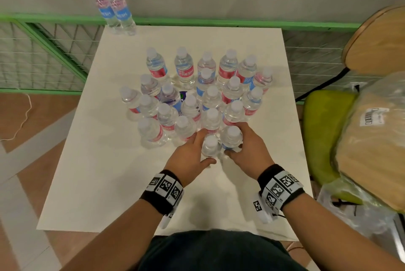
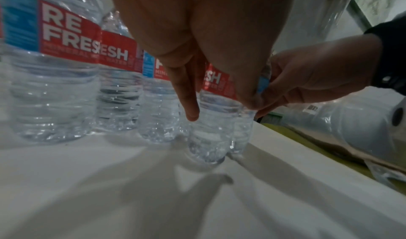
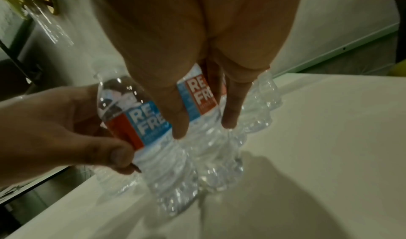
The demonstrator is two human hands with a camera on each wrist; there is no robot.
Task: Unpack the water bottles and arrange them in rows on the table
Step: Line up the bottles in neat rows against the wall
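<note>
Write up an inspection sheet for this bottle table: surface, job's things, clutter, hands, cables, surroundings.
Surface: white table, near part bare.
Job's things: main cluster of water bottles upright mid-table, rows uneven; pair of bottles apart at the far left corner.
Clutter: nothing seen on the table.
Hands: left hand grips the nearest bottle; right hand grips the bottle beside it; both bottles stand on the table.
Cables: white cord on the floor, left; black cable on the right.
Surroundings: green mesh fence, wooden chair, wrapped package on a green seat.
</note>
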